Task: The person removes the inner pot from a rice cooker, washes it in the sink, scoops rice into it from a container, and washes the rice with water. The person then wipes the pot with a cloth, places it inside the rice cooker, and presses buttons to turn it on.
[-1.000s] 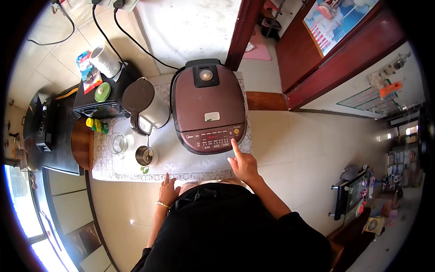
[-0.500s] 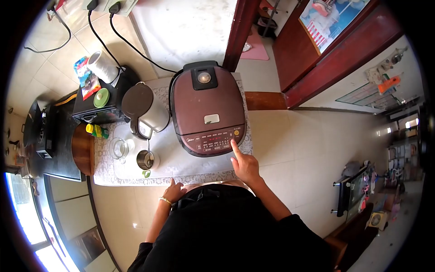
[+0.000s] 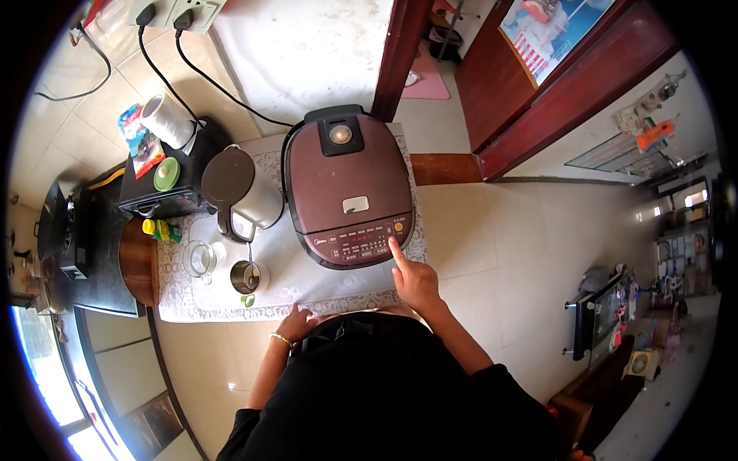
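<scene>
A brown rice cooker (image 3: 350, 173) stands on the table with its lid down and red lights on its button panel. My right hand (image 3: 418, 284) points at that panel, the index fingertip at the buttons near its right end and the other fingers curled, holding nothing. By the front edge of the table, my left hand (image 3: 297, 322) rests with its index finger stretched out and nothing in it. Beyond it, a mug (image 3: 262, 278) with a spoon inside stands near the table edge. An electric kettle (image 3: 261, 201) is to the left of the cooker.
A glass cup (image 3: 199, 259) and a yellow-capped bottle (image 3: 163, 230) stand at the table's left. Behind them, a black appliance (image 3: 181, 187) bears a green lid (image 3: 167, 174), a plastic roll (image 3: 167, 121) and a colourful packet (image 3: 142, 146). Cords run to a wall socket (image 3: 201, 13).
The view has shifted slightly, so the cooker and kettle appear a little further left. My right index finger stays at the panel, and my left hand stays by the table edge.
</scene>
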The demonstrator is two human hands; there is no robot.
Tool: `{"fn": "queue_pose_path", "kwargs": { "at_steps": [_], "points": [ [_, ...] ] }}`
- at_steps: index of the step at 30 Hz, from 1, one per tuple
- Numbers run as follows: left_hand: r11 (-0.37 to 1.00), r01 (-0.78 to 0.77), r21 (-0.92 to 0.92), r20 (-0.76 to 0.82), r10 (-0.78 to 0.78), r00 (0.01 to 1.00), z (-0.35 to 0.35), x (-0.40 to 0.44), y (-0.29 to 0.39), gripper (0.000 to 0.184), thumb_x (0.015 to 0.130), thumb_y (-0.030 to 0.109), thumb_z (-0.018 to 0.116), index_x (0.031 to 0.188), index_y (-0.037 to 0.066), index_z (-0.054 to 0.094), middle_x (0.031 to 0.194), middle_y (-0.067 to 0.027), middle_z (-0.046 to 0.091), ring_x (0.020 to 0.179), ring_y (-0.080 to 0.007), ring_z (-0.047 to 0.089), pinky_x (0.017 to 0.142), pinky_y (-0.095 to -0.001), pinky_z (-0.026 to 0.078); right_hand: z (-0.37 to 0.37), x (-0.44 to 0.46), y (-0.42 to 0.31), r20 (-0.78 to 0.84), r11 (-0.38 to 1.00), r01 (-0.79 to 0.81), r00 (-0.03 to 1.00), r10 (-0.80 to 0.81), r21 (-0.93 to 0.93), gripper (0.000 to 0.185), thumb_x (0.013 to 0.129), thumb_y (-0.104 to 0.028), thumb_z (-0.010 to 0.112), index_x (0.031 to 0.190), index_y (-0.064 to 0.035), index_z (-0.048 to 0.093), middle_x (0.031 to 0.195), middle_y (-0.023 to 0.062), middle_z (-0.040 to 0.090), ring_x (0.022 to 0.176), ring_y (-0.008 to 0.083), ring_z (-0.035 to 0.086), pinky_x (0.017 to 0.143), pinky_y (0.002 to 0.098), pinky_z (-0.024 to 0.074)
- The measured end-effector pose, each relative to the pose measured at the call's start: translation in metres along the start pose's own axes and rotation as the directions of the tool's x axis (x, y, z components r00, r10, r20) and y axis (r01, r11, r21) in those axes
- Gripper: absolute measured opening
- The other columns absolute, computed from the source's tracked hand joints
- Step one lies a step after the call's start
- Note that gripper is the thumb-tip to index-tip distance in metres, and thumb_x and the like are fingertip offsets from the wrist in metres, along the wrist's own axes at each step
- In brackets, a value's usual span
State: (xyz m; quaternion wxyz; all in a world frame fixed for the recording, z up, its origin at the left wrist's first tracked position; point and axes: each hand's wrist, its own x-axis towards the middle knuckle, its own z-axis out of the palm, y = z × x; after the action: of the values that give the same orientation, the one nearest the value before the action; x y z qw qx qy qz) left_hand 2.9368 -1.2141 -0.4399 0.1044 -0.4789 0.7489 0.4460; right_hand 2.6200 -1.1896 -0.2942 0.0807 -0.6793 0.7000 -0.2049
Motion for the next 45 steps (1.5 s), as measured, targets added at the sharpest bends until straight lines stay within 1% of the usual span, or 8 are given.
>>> {"fn": "queue_pose_path", "kwargs": {
  "at_steps": [8, 15, 23, 30, 35, 39, 42, 45],
  "points": [
    [0.999, 0.046, 0.012, -0.008, -0.046, 0.999, -0.013, -0.007, 0.017, 0.035, 0.081, 0.033, 0.055, 0.1, 0.004, 0.057, 0.107, -0.0251, 0.047, 0.093, -0.0383, 0.053, 0.083, -0.0409, 0.042, 0.001, 0.0, -0.003, -0.096, 0.998, 0.017, 0.995, -0.012, 0.058, 0.066, 0.072, -0.009, 0.058, 0.133, -0.0113, 0.033, 0.051, 0.0064, 0.05, 0.046, 0.0217, 0.051, 0.048, 0.0357, 0.0421],
    [0.999, 0.049, 0.023, -0.008, -0.049, 0.999, -0.014, -0.007, 0.015, 0.036, 0.081, 0.034, 0.056, 0.101, 0.004, 0.057, 0.109, -0.0254, 0.046, 0.092, -0.039, 0.053, 0.082, -0.0412, 0.043, 0.002, 0.0, 0.003, -0.033, 0.999, 0.005, 0.999, -0.003, 0.045, 0.067, 0.073, -0.009, 0.057, 0.134, -0.0113, 0.03, 0.051, 0.0086, 0.05, 0.046, 0.0243, 0.05, 0.048, 0.0365, 0.0416],
    [0.999, 0.05, 0.014, 0.001, -0.05, 0.999, -0.014, -0.007, 0.016, 0.036, 0.08, 0.033, 0.054, 0.102, 0.005, 0.057, 0.112, -0.0253, 0.044, 0.096, -0.0378, 0.053, 0.085, -0.0409, 0.042, 0.002, 0.001, 0.015, -0.01, 0.991, -0.115, 0.993, 0.116, 0.063, 0.07, 0.074, -0.007, 0.053, 0.137, -0.0122, 0.021, 0.054, 0.012, 0.05, 0.048, 0.0277, 0.051, 0.049, 0.0384, 0.0418],
    [0.997, 0.073, 0.039, -0.006, -0.073, 0.997, -0.012, -0.007, 0.019, 0.036, 0.079, 0.032, 0.055, 0.105, 0.006, 0.056, 0.118, -0.0252, 0.04, 0.098, -0.0374, 0.052, 0.087, -0.0402, 0.042, -0.004, 0.012, 0.017, 0.033, 0.998, -0.067, 0.997, 0.067, -0.004, 0.073, 0.072, -0.003, 0.051, 0.137, -0.0132, 0.02, 0.056, 0.0114, 0.052, 0.051, 0.0268, 0.053, 0.051, 0.0381, 0.0428],
    [0.998, 0.064, -0.003, -0.022, -0.064, 0.998, -0.013, -0.009, 0.025, 0.039, 0.079, 0.036, 0.058, 0.101, 0.004, 0.057, 0.112, -0.0292, 0.047, 0.107, -0.0421, 0.045, 0.089, -0.0418, 0.039, -0.01, 0.015, 0.017, 0.065, 0.998, -0.027, 0.997, 0.031, -0.059, 0.073, 0.071, -0.002, 0.052, 0.137, -0.0129, 0.021, 0.056, 0.0109, 0.053, 0.05, 0.0252, 0.053, 0.05, 0.0372, 0.0436],
    [0.999, 0.052, -0.001, -0.007, -0.052, 0.999, -0.013, -0.008, 0.03, 0.037, 0.079, 0.033, 0.058, 0.102, 0.004, 0.057, 0.114, -0.0297, 0.046, 0.113, -0.042, 0.04, 0.091, -0.0419, 0.038, -0.008, 0.013, 0.022, 0.026, 0.991, -0.084, 0.996, 0.081, 0.105, 0.068, 0.075, -0.006, 0.051, 0.136, -0.0122, 0.022, 0.059, 0.0131, 0.054, 0.054, 0.028, 0.055, 0.053, 0.0391, 0.044],
    [0.996, -0.001, 0.089, -0.026, 0.003, 1.0, -0.008, -0.005, 0.027, 0.036, 0.079, 0.03, 0.054, 0.103, 0.003, 0.056, 0.113, -0.024, 0.043, 0.095, -0.0371, 0.054, 0.085, -0.0408, 0.043, -0.004, 0.002, 0.022, 0.018, 0.974, -0.155, 0.988, 0.155, 0.164, 0.066, 0.076, -0.006, 0.051, 0.135, -0.0097, 0.022, 0.063, 0.0132, 0.055, 0.057, 0.0289, 0.055, 0.055, 0.039, 0.0442],
    [0.999, 0.039, 0.014, 0.005, -0.039, 0.999, -0.003, -0.003, 0.026, 0.036, 0.079, 0.03, 0.058, 0.104, 0.004, 0.056, 0.116, -0.0282, 0.045, 0.116, -0.0413, 0.037, 0.091, -0.0419, 0.038, 0.007, -0.014, 0.029, -0.023, 0.958, -0.165, 0.984, 0.175, 0.236, 0.065, 0.076, -0.007, 0.05, 0.135, -0.0074, 0.022, 0.065, 0.0138, 0.056, 0.058, 0.0293, 0.056, 0.056, 0.0389, 0.0452]
  ]
}}
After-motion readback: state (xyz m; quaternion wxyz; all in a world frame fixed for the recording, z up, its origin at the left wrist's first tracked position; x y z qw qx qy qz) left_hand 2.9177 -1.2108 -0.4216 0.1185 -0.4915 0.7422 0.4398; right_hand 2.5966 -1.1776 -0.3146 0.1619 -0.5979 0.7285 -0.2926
